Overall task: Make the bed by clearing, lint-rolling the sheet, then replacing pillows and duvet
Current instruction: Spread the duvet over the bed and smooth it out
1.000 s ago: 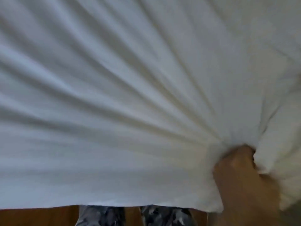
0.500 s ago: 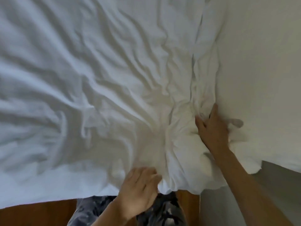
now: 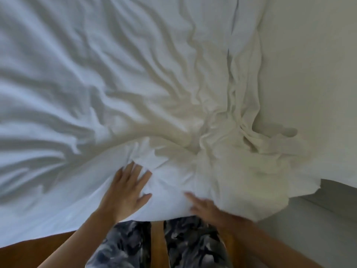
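Now we have both hands down on the white duvet [image 3: 135, 93], which fills most of the view and hangs over the near edge of the bed. Our left hand [image 3: 127, 192] lies flat on the cloth near that edge, palm down, fingers straight and slightly spread, thumb out to the right; it presses the fabric and grips nothing. Our right hand [image 3: 207, 207] is just to the right of it and a little nearer, blurred; its fingers look stretched out toward the far left and lie on the duvet, though we cannot tell how far apart they are. The two hands are near each other but not touching.

The duvet is heavily creased. Long folds run from the far left toward a bunched knot of cloth just right of the middle, far of our hands, and narrower pleats run from the far edge down to the same knot. To the right of the bunch lies a smoother, paler surface, the sheet [image 3: 309, 74], with the duvet's ragged edge resting on it. At the near right corner the bedding hangs over a grey side of the bed [image 3: 318, 219].

Below the hands we see our legs in dark patterned trousers [image 3: 183, 246] and a strip of brown wooden floor [image 3: 38, 250] at the near left.
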Demonstrator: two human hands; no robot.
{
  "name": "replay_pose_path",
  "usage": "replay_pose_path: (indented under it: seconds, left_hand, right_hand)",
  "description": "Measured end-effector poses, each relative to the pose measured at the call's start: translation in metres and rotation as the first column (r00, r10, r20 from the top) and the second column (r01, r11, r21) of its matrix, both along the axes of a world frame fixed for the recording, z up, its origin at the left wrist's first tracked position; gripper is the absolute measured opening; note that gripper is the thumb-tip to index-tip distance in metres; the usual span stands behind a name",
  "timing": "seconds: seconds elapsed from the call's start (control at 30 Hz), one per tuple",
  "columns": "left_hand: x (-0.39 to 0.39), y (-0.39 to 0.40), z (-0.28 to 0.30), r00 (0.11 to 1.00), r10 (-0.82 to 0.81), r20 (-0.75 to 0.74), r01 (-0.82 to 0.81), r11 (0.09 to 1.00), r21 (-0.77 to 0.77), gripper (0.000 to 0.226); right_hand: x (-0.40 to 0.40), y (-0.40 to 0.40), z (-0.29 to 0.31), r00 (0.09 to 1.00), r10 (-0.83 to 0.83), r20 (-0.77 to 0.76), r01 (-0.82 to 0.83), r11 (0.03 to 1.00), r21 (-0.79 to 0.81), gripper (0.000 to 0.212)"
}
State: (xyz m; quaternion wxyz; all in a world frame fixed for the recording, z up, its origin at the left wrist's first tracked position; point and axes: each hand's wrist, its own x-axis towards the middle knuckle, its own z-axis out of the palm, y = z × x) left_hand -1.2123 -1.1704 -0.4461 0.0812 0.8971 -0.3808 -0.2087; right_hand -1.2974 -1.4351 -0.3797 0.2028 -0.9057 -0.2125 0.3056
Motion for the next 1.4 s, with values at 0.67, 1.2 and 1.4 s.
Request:
replay_pose_path:
  seconds: [0.67, 1.2, 1.4]
  left_hand:
    - [-0.076, 0.025, 0.068, 0.936, 0.178, -0.302, -0.197, 0.980, -0.033, 0.022]
    - [-0.040, -0.019, 0.075, 0.695, 0.601, -0.394, -0.676, 0.734, -0.071, 0.026]
    - [0.006, -0.036, 0.051, 0.851, 0.501, -0.160, -0.525, 0.798, -0.296, 0.047]
  right_hand:
    - [-0.017, -0.023, 0.019, 1.000, -0.005, -0.011, 0.005, 0.998, 0.069, 0.046]
    - [0.078, 0.051, 0.030, 0.889, -0.155, 0.431, 0.162, 0.987, 0.019, 0.043]
    - [0.105, -0.081, 0.014, 0.717, -0.508, 0.477, 0.696, 0.569, -0.438, 0.085]
